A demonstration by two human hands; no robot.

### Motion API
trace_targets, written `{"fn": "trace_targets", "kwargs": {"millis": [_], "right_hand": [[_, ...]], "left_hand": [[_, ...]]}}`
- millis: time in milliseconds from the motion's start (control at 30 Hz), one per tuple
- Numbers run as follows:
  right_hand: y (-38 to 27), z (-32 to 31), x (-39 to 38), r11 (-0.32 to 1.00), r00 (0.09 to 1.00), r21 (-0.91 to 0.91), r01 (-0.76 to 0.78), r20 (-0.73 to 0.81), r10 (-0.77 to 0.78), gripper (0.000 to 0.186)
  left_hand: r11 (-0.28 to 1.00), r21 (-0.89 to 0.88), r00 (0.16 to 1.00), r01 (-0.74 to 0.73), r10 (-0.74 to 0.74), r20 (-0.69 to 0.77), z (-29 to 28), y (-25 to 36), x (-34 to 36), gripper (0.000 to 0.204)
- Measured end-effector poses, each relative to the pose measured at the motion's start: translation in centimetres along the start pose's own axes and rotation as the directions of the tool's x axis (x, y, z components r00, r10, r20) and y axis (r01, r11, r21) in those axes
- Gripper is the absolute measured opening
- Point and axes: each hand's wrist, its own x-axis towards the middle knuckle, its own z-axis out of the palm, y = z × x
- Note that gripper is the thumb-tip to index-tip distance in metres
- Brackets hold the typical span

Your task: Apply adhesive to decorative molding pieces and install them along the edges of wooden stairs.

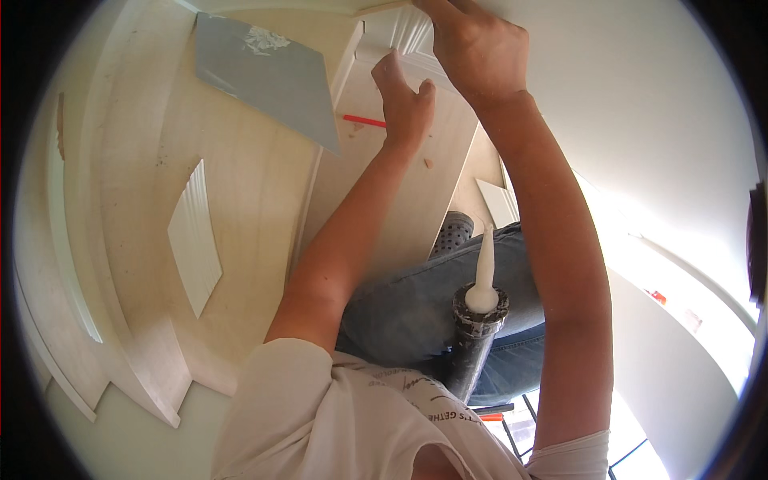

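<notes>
A white grooved moulding piece (400, 34) sits against the wall at the back of a pale stair tread. My left hand (406, 100) reaches to its lower edge, fingers stretched out and thumb apart. Above and to the right, my right hand (484, 52) is closed beside the moulding's upper end; its fingertips are partly hidden at the picture's top edge, so what it grips cannot be made out. A red pencil (365, 121) lies on the tread by my left hand. A caulking gun (472, 352) with a white nozzle (484, 276) stands tilted against my jeans.
A grey board (268, 76) smeared with white paste lies at the upper left. A loose grooved white trim piece (196, 240) rests on another stair tread (256, 192). A white offcut (498, 202) lies near my dark clog (453, 234). The white wall (640, 104) rises on the right.
</notes>
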Motion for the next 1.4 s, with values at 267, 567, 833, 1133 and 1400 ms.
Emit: {"fn": "trace_targets", "kwargs": {"millis": [267, 567, 833, 1133, 1400], "right_hand": [[1.2, 0.3, -0.8, 1.0, 1.0, -0.026, -0.012, 0.001, 0.012, 0.01], [1.7, -3.5, -3.2, 0.983, 0.996, 0.172, -0.061, 0.081, 0.048, 0.004], [2.9, -6.0, -3.1, 0.953, 0.989, 0.264, -0.149, 0.043, 0.143, 0.006], [3.8, -7.9, -1.5, 0.942, 0.991, 0.31, -0.124, -0.013, 0.134, 0.006], [3.8, -7.1, -1.3, 0.937, 0.987, 0.312, -0.155, 0.002, 0.163, 0.014]], "left_hand": [[1.0, -0.002, 1.0, 0.01, -0.01, 0.017, -0.3, -0.5, 0.9, 0.069], [0.994, -0.074, 0.982, 0.077, -0.089, -0.169, -1.2, 3.4, 1.5, 0.04], [0.934, 0.354, 0.978, 0.052, 0.024, -0.206, -2.3, 5.9, 4.1, 0.073], [0.888, 0.459, 0.988, 0.035, 0.038, -0.15, -3.3, 4.9, 5.6, 0.076], [0.906, 0.415, 0.997, 0.082, -0.074, -0.037, -4.0, 3.9, 7.1, 0.078]]}}
